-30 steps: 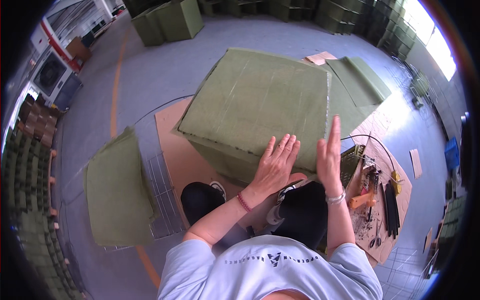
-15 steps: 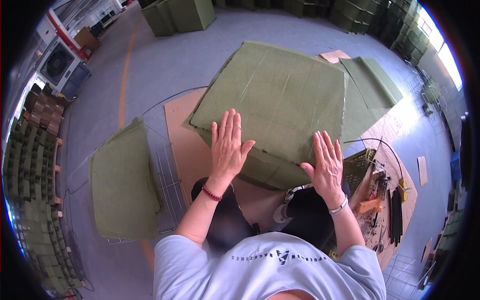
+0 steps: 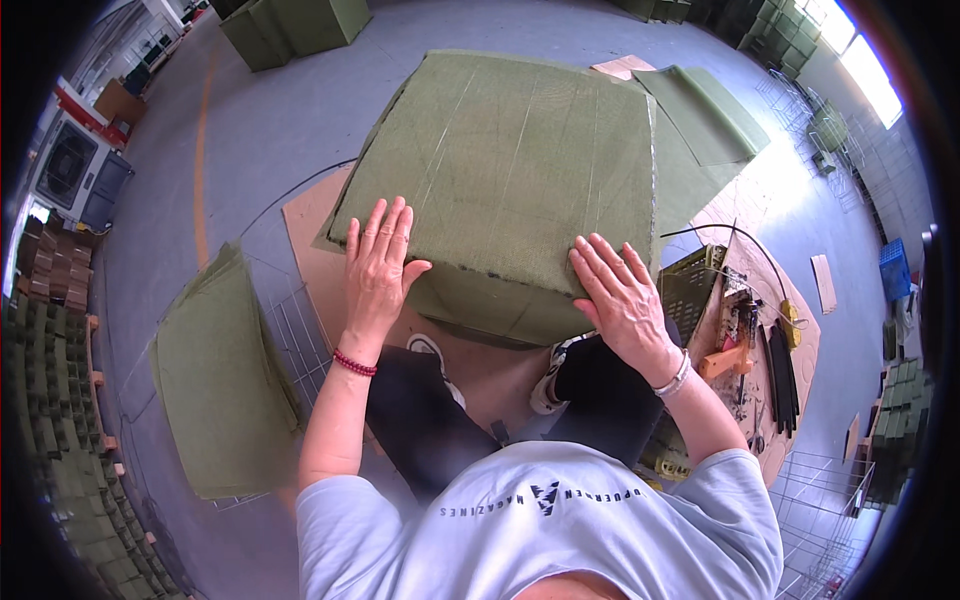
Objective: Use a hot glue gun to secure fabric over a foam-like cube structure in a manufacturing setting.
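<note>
In front of me stands a large box (image 3: 505,150) covered in olive-green mesh fabric, with a dark seam along its near top edge. My left hand (image 3: 376,268) lies flat near the box's near left corner, fingers stretched out and holding nothing. Toward the near right corner, my right hand (image 3: 622,298) rests on the same top edge, its fingers extended and slanting to the left. Both palms partly cover the seam. Beyond the box's right side spreads a flat green fabric sheet (image 3: 700,125), folded over in part.
Left of me, stacked green fabric sheets (image 3: 215,380) lie over a wire grid (image 3: 295,335). At right, cardboard carries an orange-handled tool (image 3: 727,361), black strips (image 3: 780,375) and scissors (image 3: 758,430). A dark plastic crate (image 3: 695,280) sits beside my right hand. Green boxes (image 3: 290,30) stand farther off.
The view has shifted, so the box appears farther left and higher. My left hand sits closer to the left corner; my right hand has turned, fingers leaning inward. Both remain on the box.
</note>
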`<state>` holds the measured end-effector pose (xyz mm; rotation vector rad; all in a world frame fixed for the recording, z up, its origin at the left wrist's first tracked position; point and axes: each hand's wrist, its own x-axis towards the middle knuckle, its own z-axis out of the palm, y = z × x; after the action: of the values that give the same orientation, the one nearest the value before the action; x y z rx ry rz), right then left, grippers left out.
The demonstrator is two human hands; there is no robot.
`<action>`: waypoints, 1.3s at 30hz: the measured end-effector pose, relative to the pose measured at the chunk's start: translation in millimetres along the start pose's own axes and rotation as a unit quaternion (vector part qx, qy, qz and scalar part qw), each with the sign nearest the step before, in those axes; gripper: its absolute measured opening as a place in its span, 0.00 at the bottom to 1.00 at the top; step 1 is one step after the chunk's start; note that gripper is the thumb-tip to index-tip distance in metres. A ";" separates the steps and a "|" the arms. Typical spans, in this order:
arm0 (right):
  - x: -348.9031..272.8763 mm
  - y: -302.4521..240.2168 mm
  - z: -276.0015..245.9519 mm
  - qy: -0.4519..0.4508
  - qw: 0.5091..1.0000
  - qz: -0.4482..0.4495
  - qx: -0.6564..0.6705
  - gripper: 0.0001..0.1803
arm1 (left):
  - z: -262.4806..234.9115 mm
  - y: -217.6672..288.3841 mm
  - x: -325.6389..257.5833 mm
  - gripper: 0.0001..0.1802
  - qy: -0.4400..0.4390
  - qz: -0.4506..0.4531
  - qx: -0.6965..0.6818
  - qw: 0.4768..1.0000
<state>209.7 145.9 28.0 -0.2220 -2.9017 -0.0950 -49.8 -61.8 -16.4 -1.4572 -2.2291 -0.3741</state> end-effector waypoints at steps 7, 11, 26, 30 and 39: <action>17.9 -26.7 -2.8 0.012 0.998 0.018 0.062 0.35 | -6.1 29.0 9.2 0.42 -0.005 0.040 -0.020 0.999; 38.3 -43.1 11.6 0.019 0.999 0.003 0.040 0.31 | 1.3 41.7 13.1 0.38 0.000 0.055 -0.071 0.996; 60.3 -64.9 32.6 0.072 0.996 0.011 0.042 0.31 | -3.0 57.3 25.2 0.35 -0.025 0.118 -0.023 0.992; 55.3 -62.4 36.8 0.108 0.993 0.031 0.047 0.30 | 8.1 56.5 27.3 0.34 -0.019 0.113 -0.055 0.992; -9.5 3.1 4.3 0.060 0.985 0.153 0.050 0.42 | 5.3 19.1 7.2 0.43 -0.008 -0.027 -0.014 0.999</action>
<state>218.4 147.9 21.7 -0.6173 -2.7066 0.0876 -35.9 -45.9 -17.8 -1.4203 -2.2888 -0.4153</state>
